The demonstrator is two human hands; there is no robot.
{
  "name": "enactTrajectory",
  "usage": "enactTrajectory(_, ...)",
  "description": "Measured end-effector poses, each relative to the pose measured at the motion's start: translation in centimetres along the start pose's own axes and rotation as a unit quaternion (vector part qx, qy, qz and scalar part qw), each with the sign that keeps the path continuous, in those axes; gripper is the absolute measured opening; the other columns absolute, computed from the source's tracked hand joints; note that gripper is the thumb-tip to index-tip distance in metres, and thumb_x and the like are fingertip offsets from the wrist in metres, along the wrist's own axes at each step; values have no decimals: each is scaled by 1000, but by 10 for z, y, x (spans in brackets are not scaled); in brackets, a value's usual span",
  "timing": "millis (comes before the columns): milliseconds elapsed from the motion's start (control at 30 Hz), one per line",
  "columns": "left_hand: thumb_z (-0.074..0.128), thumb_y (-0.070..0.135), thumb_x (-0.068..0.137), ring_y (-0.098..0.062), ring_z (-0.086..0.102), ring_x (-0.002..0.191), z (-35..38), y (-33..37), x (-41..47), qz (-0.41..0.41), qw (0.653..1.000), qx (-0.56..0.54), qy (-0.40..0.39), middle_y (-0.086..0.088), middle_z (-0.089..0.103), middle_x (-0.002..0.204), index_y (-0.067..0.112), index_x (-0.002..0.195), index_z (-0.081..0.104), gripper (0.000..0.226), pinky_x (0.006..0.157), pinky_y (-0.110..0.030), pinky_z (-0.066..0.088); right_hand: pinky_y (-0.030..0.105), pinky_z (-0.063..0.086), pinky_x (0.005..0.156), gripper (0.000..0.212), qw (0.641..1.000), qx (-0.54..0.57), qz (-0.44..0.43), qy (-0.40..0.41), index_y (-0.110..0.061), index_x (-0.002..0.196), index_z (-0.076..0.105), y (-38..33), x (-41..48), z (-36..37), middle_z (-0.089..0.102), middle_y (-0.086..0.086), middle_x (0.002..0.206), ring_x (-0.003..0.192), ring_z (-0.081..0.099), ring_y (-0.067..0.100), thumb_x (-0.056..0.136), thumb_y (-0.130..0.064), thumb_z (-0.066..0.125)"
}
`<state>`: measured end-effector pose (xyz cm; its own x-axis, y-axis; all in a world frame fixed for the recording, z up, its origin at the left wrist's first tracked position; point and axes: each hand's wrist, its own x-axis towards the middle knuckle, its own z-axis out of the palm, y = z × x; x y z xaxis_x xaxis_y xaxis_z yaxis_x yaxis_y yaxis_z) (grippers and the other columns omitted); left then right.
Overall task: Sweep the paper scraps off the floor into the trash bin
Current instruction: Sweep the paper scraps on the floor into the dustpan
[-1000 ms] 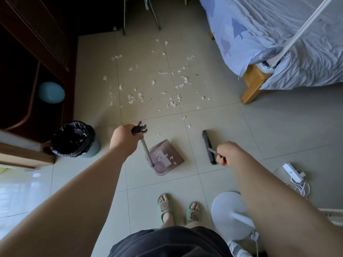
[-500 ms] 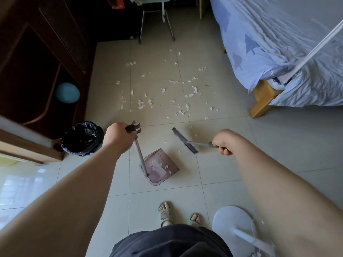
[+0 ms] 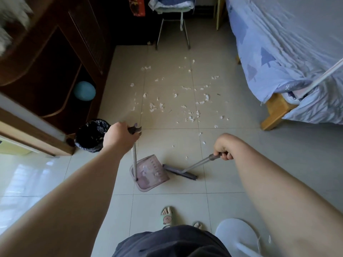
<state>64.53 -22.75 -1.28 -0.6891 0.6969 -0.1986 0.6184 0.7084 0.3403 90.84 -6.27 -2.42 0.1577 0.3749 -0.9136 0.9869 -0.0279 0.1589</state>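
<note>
Several white paper scraps (image 3: 191,117) lie scattered over the tiled floor ahead of me. My left hand (image 3: 119,137) grips the top of the long handle of a mauve dustpan (image 3: 150,173), which rests on the floor with a few scraps inside. My right hand (image 3: 223,147) holds the metal handle of a broom whose dark head (image 3: 180,171) lies on the floor right at the pan's open edge. A trash bin (image 3: 91,135) lined with a black bag stands just left of my left hand.
A dark wooden cabinet (image 3: 55,62) with a blue ball (image 3: 84,90) fills the left. A bed (image 3: 289,58) with blue sheets and a wooden leg stands at the right. A metal chair (image 3: 172,30) is at the far end, a white fan base (image 3: 237,236) by my feet.
The broom head swept back toward me and now lies against the dustpan's mouth. My right hand moved down and nearer. The view tilted up, showing more of the room.
</note>
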Motion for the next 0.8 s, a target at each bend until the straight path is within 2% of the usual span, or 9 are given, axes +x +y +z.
enactTrajectory(67, 70, 38, 82, -30, 58, 70, 2, -5, -1, -2, 1000, 1, 2, -8, 62, 72, 7, 82, 66, 31, 58, -29, 44, 20, 23, 40, 23, 998, 26, -14, 50, -7, 75, 42, -2, 1, -4, 39, 4, 46, 33, 30, 14, 97, -13, 46)
enactTrajectory(133, 69, 38, 82, -30, 58, 67, 4, -9, 0, -8, 1000, -1, 5, -6, 60, 68, 9, 79, 64, 30, 54, -27, 40, 22, 25, 44, 24, 992, 49, -35, 112, -8, 69, 44, -1, 9, -3, 41, 3, 44, 41, 31, 16, 93, -9, 50)
enactTrajectory(200, 69, 37, 81, -29, 58, 66, 5, -16, 2, -14, 1000, -5, 11, -4, 59, 67, 11, 79, 63, 27, 52, -26, 38, 23, 31, 43, 22, 976, 96, -61, 184, -7, 65, 46, -2, 24, 5, 46, 5, 39, 41, 40, 16, 85, -4, 56)
enactTrajectory(233, 69, 36, 80, -29, 58, 66, 5, -19, 4, -16, 1000, -8, 14, -4, 59, 68, 11, 81, 64, 26, 52, -26, 38, 21, 34, 42, 18, 968, 128, -69, 207, -6, 66, 49, -2, 31, 9, 51, 9, 45, 41, 45, 17, 82, -2, 57)
enactTrajectory(300, 67, 34, 81, -29, 59, 69, 4, -24, 9, -18, 999, -9, 25, -6, 62, 73, 10, 84, 65, 24, 55, -28, 42, 20, 37, 40, 9, 956, 172, -78, 224, -3, 73, 52, -2, 40, 10, 56, 15, 58, 42, 50, 19, 81, 0, 55)
enactTrajectory(400, 67, 33, 82, -30, 59, 73, 4, -28, 16, -24, 999, -9, 29, -8, 63, 78, 7, 90, 67, 27, 58, -30, 43, 16, 34, 34, 6, 949, 200, -83, 227, 0, 79, 55, -3, 46, -9, 53, 14, 58, 39, 46, 16, 84, 2, 54)
enactTrajectory(500, 68, 34, 81, -29, 55, 72, 4, -20, 21, -34, 999, -1, 18, -7, 61, 78, 8, 92, 67, 28, 59, -29, 40, 10, 26, 33, 17, 963, 195, -74, 171, -3, 74, 50, -4, 40, -36, 45, 10, 57, 37, 36, 13, 90, -1, 55)
enactTrajectory(600, 68, 36, 80, -30, 54, 73, 1, -7, 29, -30, 999, 16, 16, -8, 60, 78, 8, 91, 67, 30, 61, -30, 40, 7, 15, 29, 28, 977, 190, -60, 75, -5, 72, 42, -8, 30, -58, 35, 5, 57, 23, 27, 10, 99, -8, 43)
enactTrajectory(800, 69, 48, 77, -32, 60, 77, -7, 14, 43, -52, 997, 23, 44, -6, 61, 76, 11, 84, 63, 38, 62, -30, 44, 10, 20, 24, 29, 982, 181, -41, -25, -2, 74, 44, -23, 37, -67, 37, 2, 33, 18, 30, 9, 101, -11, 37)
